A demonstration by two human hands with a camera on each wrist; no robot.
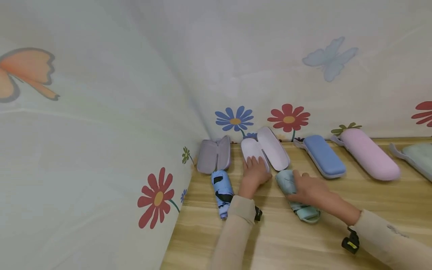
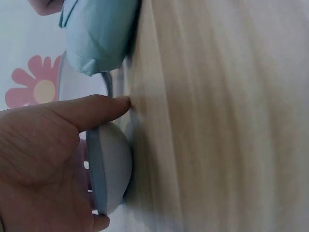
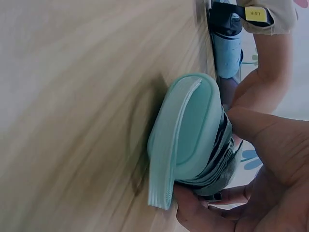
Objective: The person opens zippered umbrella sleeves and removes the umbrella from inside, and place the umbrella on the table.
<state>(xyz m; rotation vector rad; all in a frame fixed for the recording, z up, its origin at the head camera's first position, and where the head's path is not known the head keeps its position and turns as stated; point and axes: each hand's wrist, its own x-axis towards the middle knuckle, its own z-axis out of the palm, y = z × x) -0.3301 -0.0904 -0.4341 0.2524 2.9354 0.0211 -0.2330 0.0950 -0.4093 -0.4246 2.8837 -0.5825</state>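
My left hand (image 1: pixel 255 174) is at the near end of an open pale umbrella case (image 1: pixel 276 153). Its fingers reach inside the left half, while the thumb lies across the outside in the left wrist view. My right hand (image 1: pixel 312 189) grips a folded mint-green umbrella (image 1: pixel 286 181) from its right side, with the thumb on one side and fingers on the other. The right wrist view shows the umbrella's handle end (image 3: pixel 193 130) and strap (image 3: pixel 169 145) just over the table. The umbrella's far end is close to the case's right half.
An open grey case (image 1: pixel 206 157) stands at the left corner, with a folded blue umbrella (image 1: pixel 221 183) before it. Closed blue (image 1: pixel 324 155), pink (image 1: pixel 369 153) and green (image 1: pixel 420 155) cases line the right. Flower-printed cloth (image 1: pixel 236 75) borders the wooden table (image 1: pixel 192 240).
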